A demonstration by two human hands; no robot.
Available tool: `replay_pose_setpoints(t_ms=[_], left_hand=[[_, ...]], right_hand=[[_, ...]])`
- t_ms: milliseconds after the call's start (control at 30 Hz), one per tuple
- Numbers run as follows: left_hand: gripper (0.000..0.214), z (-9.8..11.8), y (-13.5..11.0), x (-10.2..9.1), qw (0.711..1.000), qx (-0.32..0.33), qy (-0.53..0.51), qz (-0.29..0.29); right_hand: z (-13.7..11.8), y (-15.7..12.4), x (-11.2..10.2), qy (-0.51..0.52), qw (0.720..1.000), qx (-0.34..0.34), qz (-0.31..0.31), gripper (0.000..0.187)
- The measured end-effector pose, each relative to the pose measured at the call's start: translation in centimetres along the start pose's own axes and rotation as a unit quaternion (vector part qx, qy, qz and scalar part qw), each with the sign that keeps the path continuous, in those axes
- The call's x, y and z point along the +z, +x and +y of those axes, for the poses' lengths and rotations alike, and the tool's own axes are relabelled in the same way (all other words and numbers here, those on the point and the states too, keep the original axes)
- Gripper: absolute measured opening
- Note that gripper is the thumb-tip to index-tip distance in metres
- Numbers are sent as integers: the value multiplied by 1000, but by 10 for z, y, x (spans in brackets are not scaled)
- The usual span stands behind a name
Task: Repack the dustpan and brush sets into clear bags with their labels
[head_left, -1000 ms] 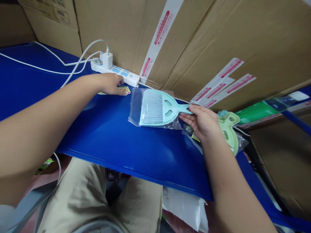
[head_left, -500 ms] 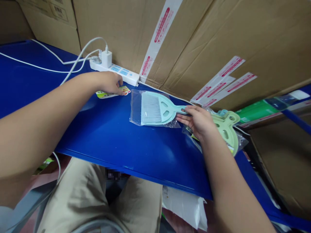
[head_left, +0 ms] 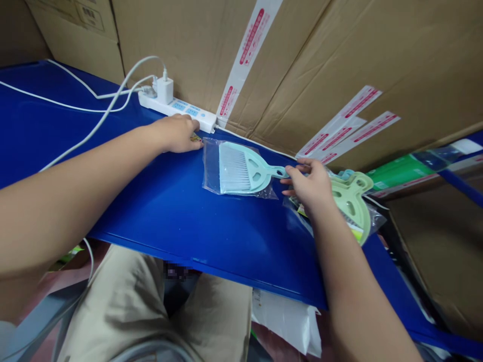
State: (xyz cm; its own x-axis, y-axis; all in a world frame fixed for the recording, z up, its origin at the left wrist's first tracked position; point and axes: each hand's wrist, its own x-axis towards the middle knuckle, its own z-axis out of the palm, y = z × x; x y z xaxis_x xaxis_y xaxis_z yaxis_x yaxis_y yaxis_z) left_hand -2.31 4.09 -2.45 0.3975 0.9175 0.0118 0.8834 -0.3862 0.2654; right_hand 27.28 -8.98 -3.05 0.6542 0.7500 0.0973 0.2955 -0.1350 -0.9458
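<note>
A light blue dustpan-and-brush set [head_left: 260,171] in a clear plastic bag lies on the blue table, its bristles facing left. My right hand [head_left: 311,183] is at the end of its handle, fingers apart and slightly bent, with the thumb by the handle tip. At the back of the table, my left hand [head_left: 179,133] is curled down over a small printed card [head_left: 195,137]. Only a bit of this card shows between thumb and fingers; the rest is hidden. Beyond my right wrist lies a bagged green dustpan set [head_left: 352,198].
A white power strip [head_left: 206,119] with a plugged-in charger [head_left: 165,91] and cables sits behind my left hand. Taped cardboard [head_left: 287,75] stands along the back. At the right lies a bottle with a green label [head_left: 400,171]. The table's front edge [head_left: 211,269] is above my lap.
My left hand has shifted right and come down over the card, covering most of it. My right hand has slid back to the handle's end, its fingers loosened.
</note>
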Motion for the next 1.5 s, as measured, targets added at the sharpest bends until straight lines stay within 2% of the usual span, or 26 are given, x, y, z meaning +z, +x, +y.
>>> replay_pose_setpoints(t_ms=[167,333,433,567,633,700,800,833,900,933,1000,1067,1133,1200,1267,1400,1500], left_hand=[[54,0,0,-2,1000,-3,-4,2],[40,-5,0,-3,995,-39,-89,36],[43,-7,0,-7,991,-68,-113,21],[52,-3,-5,-13,991,-99,-88,3],[48,-2,-9,-16,989,-111,-100,6],[37,-4,-13,-20,983,-107,-146,28],[26,-3,-18,-29,956,-92,-266,87],[24,0,-20,-32,940,-80,-314,110],[21,13,-25,-35,897,-44,-415,144],[22,24,-29,-35,872,-16,-463,157],[27,49,-39,-30,836,21,-529,142],[27,76,-52,-20,835,32,-538,108],[30,97,-63,-8,845,32,-525,98],[34,109,-71,4,842,60,-528,98],[36,112,-74,13,830,105,-540,97],[41,105,-68,25,796,211,-560,85],[48,101,-64,29,772,255,-579,63]], right_hand=[[1,0,-2,-49,998,-26,15,28],[3,2,-6,-75,996,-50,22,29],[7,5,-6,-65,996,-52,18,31],[9,8,-8,-85,995,-54,15,31],[9,10,-12,-131,988,-82,27,31],[6,9,-16,-173,974,-137,51,33],[-2,2,-19,-144,965,-202,79,28],[-6,-3,-18,-106,971,-205,69,22],[-13,-15,-14,-14,983,-186,1,13],[-17,-22,-11,30,984,-170,-54,13],[-22,-36,-5,100,970,-140,-172,24],[-24,-50,1,135,945,-117,-276,37],[-25,-60,5,142,921,-100,-349,39],[-24,-65,7,143,908,-85,-385,38],[-23,-67,7,149,899,-66,-406,41],[-23,-62,5,182,888,-15,-421,48],[-24,-57,3,197,889,19,-414,47]])
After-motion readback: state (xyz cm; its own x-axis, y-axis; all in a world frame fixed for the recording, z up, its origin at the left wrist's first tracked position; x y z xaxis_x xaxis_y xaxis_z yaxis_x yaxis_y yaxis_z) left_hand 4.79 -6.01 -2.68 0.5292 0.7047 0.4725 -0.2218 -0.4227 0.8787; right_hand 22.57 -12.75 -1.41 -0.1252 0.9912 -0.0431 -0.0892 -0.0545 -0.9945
